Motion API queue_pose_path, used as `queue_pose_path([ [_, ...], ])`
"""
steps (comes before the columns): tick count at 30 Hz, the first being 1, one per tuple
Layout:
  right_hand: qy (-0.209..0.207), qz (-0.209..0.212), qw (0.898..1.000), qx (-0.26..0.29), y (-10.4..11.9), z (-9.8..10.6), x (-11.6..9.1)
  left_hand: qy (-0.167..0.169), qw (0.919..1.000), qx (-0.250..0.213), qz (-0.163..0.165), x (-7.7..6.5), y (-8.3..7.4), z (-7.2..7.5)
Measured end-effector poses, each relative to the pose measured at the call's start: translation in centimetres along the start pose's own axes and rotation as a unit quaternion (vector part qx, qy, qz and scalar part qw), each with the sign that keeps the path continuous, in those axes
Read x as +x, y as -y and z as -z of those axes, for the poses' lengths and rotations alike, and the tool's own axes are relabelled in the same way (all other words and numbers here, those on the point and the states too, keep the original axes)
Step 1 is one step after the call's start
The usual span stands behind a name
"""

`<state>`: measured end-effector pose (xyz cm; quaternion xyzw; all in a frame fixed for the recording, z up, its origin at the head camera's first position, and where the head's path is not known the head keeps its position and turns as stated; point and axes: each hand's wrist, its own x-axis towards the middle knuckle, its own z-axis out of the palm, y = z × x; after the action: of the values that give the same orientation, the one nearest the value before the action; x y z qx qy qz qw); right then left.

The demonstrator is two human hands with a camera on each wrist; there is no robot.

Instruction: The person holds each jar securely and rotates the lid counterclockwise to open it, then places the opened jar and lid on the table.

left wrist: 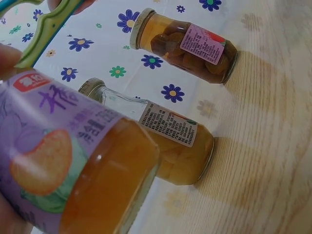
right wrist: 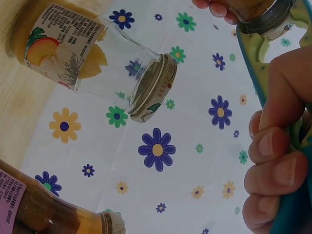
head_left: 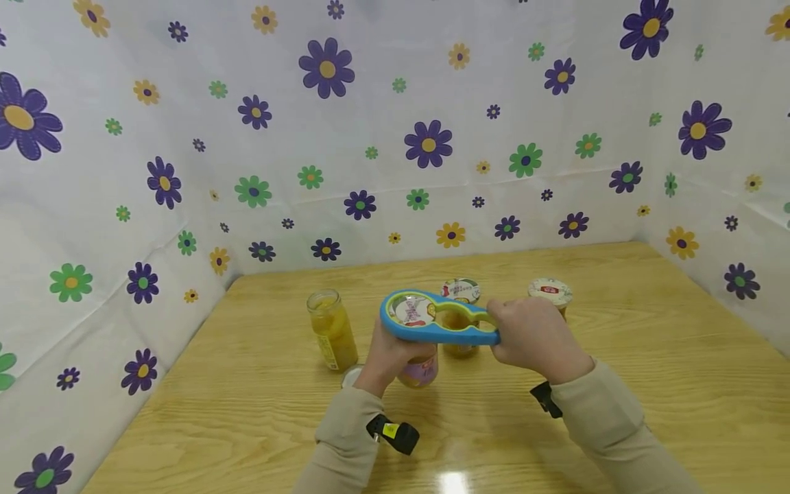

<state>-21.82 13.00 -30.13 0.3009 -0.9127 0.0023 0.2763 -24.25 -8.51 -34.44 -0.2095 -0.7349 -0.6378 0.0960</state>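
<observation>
My left hand [head_left: 393,353] grips a glass jar with a purple label [left wrist: 48,131] that pictures an orange segment; amber fruit shows in its lower part. The jar's printed lid [head_left: 412,311] sits inside the largest ring of a blue and green jar opener [head_left: 441,334]. My right hand [head_left: 535,336] grips the opener's handle end, to the right of the jar, with fingers [right wrist: 270,146] curled round it. The opener lies roughly level across the jar's top, its teeth around the lid's edge.
Behind the opener stands a lidded jar of yellow fruit [right wrist: 63,44]. Farther right is a lidded jar of dark round fruit [left wrist: 187,46], partly behind my right hand. An uncapped jar of yellow fruit [head_left: 333,333] stands at left, with a loose lid [head_left: 352,376] by it on the wooden table [head_left: 247,425].
</observation>
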Motion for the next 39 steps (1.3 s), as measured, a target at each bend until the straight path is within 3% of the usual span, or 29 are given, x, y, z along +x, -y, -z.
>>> queue_pose_path([
  [4,0.000,0.005,1.000,-0.007,0.0,0.1,0.0,0.017,0.9993,-0.033,0.010,-0.2,0.2,0.3],
  [10,-0.003,0.020,1.000,-0.009,-0.2,0.2,-0.1,0.048,0.9942,-0.081,0.051,-0.5,0.1,0.7],
  [19,-0.010,0.025,1.000,0.009,-0.4,0.4,-0.3,0.103,0.9883,-0.110,0.024,-0.7,0.2,1.1],
  [30,-0.022,0.026,0.999,0.011,-0.9,0.3,-0.3,0.133,0.9830,-0.124,0.026,-0.5,0.4,1.0],
  [39,-0.030,0.032,0.999,0.016,-1.0,0.3,-0.4,0.137,0.9803,-0.142,-0.002,-0.5,0.5,0.8],
])
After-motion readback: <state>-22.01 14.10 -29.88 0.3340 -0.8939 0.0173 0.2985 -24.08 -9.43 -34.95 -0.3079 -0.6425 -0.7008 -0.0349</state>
